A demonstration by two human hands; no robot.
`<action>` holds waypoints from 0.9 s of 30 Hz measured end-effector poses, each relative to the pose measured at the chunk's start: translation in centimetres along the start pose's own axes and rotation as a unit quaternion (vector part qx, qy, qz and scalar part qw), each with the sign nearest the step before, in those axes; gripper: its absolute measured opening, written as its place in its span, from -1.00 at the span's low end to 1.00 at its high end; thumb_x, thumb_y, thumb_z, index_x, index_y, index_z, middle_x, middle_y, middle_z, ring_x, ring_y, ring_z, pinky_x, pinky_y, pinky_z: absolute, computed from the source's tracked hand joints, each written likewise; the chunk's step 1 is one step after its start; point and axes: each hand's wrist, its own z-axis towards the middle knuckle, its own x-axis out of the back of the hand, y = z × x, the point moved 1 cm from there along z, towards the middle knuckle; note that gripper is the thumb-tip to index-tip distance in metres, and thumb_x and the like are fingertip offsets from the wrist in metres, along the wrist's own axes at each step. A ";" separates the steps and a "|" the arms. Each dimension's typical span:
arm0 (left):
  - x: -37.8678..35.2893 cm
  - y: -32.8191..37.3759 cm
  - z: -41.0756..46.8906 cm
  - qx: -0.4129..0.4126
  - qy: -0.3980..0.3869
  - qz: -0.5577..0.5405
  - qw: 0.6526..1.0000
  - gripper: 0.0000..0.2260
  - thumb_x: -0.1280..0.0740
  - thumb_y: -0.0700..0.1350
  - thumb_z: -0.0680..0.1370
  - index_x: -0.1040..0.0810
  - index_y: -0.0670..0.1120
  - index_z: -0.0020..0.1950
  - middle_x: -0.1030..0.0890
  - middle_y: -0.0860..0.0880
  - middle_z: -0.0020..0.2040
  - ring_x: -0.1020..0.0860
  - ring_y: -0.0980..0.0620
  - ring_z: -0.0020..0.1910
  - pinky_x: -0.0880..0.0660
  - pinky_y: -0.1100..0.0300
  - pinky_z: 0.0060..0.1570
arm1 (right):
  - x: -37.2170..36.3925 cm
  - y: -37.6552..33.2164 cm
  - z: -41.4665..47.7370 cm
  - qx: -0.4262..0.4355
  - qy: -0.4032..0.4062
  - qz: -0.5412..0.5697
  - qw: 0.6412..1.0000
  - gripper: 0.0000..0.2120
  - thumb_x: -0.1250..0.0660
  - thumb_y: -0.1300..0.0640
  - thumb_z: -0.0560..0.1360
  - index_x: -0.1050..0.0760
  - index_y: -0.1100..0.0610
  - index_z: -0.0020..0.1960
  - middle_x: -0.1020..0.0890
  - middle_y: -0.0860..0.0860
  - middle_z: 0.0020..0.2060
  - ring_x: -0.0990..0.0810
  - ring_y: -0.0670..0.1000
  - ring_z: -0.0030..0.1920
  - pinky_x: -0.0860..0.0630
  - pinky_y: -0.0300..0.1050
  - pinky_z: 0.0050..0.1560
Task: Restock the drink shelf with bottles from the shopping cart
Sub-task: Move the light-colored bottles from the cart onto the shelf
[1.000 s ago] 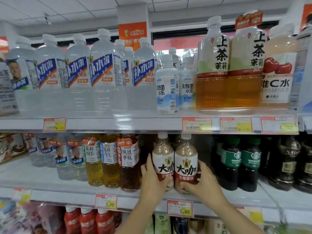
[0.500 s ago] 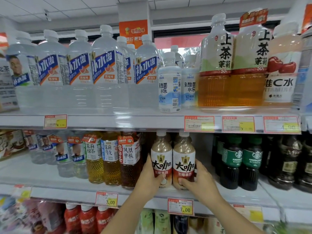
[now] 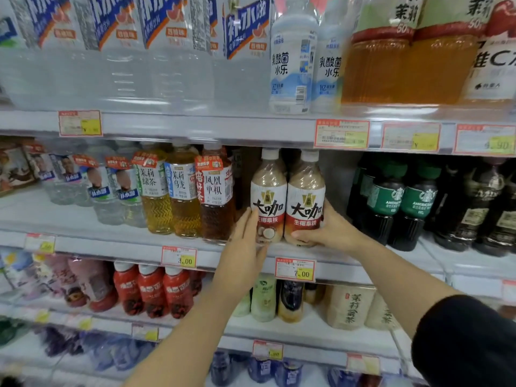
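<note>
Head-worn camera, facing forward, close to shelf (image 3: 212,127) (single view)

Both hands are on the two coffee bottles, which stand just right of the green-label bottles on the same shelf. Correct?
Not quite. The head view shows the coffee bottles standing just left of the green-label bottles, not right. The rest holds: the left hand and the right hand are both on them, and all stand on the same shelf.
</note>
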 end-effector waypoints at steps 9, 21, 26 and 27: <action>-0.1 -0.2 0.0 -0.009 0.016 0.017 1.000 -0.30 -0.29 -0.13 0.56 0.11 0.04 0.53 0.01 0.07 0.55 -0.23 0.05 0.45 -0.22 0.29 0.30 | -0.4 1.7 1.4 0.047 -0.012 -0.005 0.999 -0.27 -0.53 0.21 0.31 -0.20 0.03 0.33 -0.52 -0.22 0.03 -0.49 -0.32 0.00 -0.42 -0.55 -0.09; -0.4 -0.4 -0.1 -0.012 0.024 0.031 0.999 -0.31 -0.30 -0.11 0.55 0.09 0.00 0.53 0.00 0.03 0.55 -0.19 0.04 0.47 -0.25 0.25 0.31 | -1.0 2.8 2.3 0.054 -0.015 -0.019 0.998 -0.16 -0.58 -0.04 0.18 -0.26 0.03 0.34 -0.58 -0.10 0.16 -0.55 -0.14 0.16 -0.49 -0.10 0.19; -0.3 -0.4 -0.2 -0.010 0.023 0.038 0.999 -0.31 -0.30 -0.09 0.55 0.08 -0.01 0.53 0.01 0.02 0.55 -0.19 0.03 0.47 -0.28 0.21 0.32 | -1.0 2.7 2.3 0.045 -0.020 -0.021 0.999 -0.24 -0.57 0.13 0.26 -0.25 0.05 0.34 -0.57 -0.11 0.13 -0.53 -0.24 0.09 -0.43 -0.39 -0.02; -0.3 -0.4 -0.2 -0.010 0.023 0.042 0.999 -0.31 -0.30 -0.09 0.55 0.08 -0.02 0.53 0.01 0.02 0.55 -0.20 0.02 0.46 -0.28 0.20 0.32 | -1.0 2.5 2.2 0.038 -0.021 -0.032 0.999 -0.23 -0.57 0.12 0.26 -0.24 0.05 0.34 -0.56 -0.10 0.14 -0.52 -0.23 0.09 -0.44 -0.37 0.00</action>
